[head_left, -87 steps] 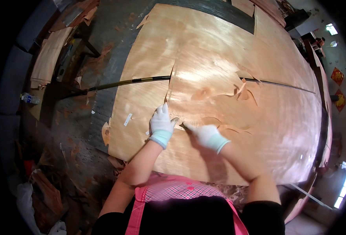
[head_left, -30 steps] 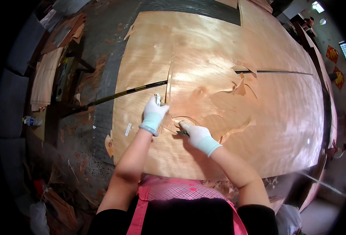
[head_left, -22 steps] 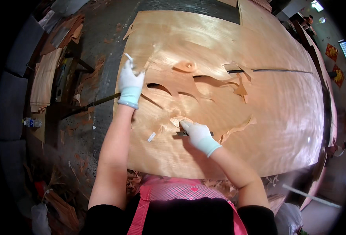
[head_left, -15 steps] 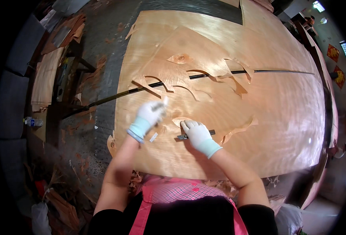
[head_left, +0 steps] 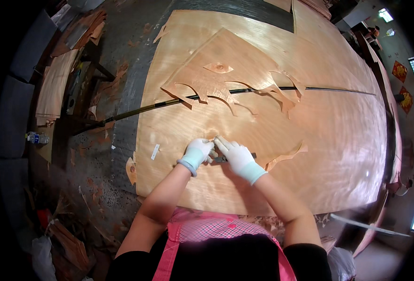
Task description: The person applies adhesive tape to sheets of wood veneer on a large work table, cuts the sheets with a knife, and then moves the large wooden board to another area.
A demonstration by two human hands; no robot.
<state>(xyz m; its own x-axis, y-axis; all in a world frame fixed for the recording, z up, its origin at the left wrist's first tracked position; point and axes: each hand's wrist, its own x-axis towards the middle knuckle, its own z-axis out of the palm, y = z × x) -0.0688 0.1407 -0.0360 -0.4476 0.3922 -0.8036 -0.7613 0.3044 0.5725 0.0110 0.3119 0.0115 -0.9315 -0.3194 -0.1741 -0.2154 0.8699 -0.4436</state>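
Both my hands, in white gloves with pale green cuffs, meet over a large sheet of pale wood veneer (head_left: 272, 182). My left hand (head_left: 200, 151) has its fingers curled and pinched beside the right fingertips; what they hold, if anything, is hidden. My right hand (head_left: 235, 156) is closed over a slim dark utility knife (head_left: 254, 155), whose ends show on either side of the palm. A knotty spot (head_left: 210, 131) in the veneer shows just beyond the fingertips. Left of my left hand lies a short white strip (head_left: 155, 151).
Ahead lies a pointed veneer offcut (head_left: 225, 51) with ragged, curved cuts, across a long dark rod (head_left: 146, 108). A curled veneer scrap (head_left: 286, 156) rests to the right. At far left are stacked veneer sheets (head_left: 54, 89) and a plastic bottle (head_left: 37, 138). Scraps litter the floor.
My left hand has come down and right to meet the right hand. The oval veneer piece under the right fingertips no longer shows. A white strip now lies farther left.
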